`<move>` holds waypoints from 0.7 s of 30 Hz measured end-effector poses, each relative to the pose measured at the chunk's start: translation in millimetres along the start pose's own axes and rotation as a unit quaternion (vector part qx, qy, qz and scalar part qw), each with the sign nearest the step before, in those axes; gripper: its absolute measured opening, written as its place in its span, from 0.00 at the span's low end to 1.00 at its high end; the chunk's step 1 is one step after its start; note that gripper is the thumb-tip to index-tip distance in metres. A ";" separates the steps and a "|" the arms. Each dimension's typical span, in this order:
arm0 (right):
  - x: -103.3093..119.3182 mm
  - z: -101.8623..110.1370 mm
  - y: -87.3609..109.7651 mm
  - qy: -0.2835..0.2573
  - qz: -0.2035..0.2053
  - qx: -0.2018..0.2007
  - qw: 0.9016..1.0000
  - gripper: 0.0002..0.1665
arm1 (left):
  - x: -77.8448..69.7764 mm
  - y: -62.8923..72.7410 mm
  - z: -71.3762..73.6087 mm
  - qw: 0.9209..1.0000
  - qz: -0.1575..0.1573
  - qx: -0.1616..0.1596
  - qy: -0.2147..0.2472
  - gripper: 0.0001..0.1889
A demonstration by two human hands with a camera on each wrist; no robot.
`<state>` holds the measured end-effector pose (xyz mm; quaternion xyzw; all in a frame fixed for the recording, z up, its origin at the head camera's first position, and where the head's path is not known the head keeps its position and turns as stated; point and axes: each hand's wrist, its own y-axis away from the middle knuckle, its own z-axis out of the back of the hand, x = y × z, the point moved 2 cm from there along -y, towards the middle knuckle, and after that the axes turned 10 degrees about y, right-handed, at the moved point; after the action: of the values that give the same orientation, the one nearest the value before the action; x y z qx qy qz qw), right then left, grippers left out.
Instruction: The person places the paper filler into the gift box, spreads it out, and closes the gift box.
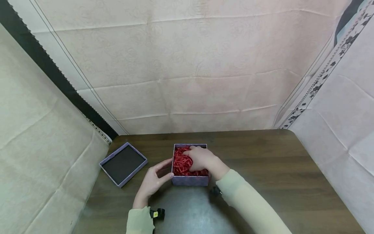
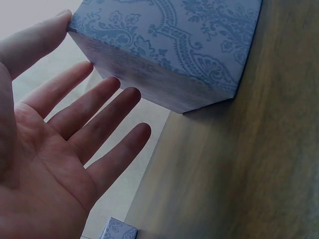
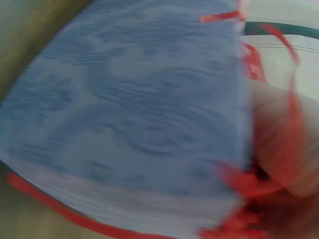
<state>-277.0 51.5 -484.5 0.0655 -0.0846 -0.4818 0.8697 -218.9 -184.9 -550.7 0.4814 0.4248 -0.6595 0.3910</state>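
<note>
A purple-blue patterned box (image 1: 190,181) stands on the table, filled with red shredded paper (image 1: 181,164). My right hand (image 1: 201,159) reaches in over the box's right side and presses on the shreds, its thumb and a finger spread apart; the other fingertips are hidden. The right wrist view is blurred, with red strands hanging around the hand (image 3: 284,144) beside the box wall (image 3: 139,109). At the box's left side, my left hand (image 1: 155,178) has its thumb near the front corner. In the left wrist view, the fingers (image 2: 107,119) lie fairly straight and spread beside the box (image 2: 164,45).
Left of the box, a matching lid (image 1: 124,164) lies tilted on the table with its black inside facing up. The brown wooden table (image 1: 263,169) extends to the right. Pale cloth (image 1: 204,65) hangs behind it and along both sides. A red strand (image 3: 65,211) shows below the box wall.
</note>
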 end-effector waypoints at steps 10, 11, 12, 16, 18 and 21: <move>-7.4 33.3 36.4 -0.058 0.042 -0.028 0.997 0.51 | 0.2 0.6 -1.0 1.000 0.007 -0.004 0.005 0.30; -10.4 34.3 40.3 -0.065 0.042 -0.034 0.996 0.52 | 0.1 0.7 -1.1 1.000 0.008 -0.004 0.005 0.30; -13.8 34.7 44.3 -0.075 0.041 -0.038 0.996 0.53 | 0.1 0.5 -1.2 1.000 0.008 -0.004 0.005 0.30; -30.6 29.5 59.6 -0.137 0.027 -0.045 0.989 0.62 | -0.1 0.2 -1.2 1.000 0.014 -0.006 0.007 0.30; -39.0 24.5 65.7 -0.168 0.020 -0.043 0.985 0.67 | -0.5 -0.1 -1.1 1.000 0.014 -0.005 0.009 0.30; -49.1 15.0 71.8 -0.203 0.015 -0.045 0.978 0.72 | -0.9 -0.4 -0.4 1.000 0.015 -0.006 0.013 0.30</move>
<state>-246.4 130.4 -459.9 -0.0738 -0.2386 -0.4751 0.8437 -219.0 -184.3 -549.8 0.4938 0.4265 -0.6450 0.3978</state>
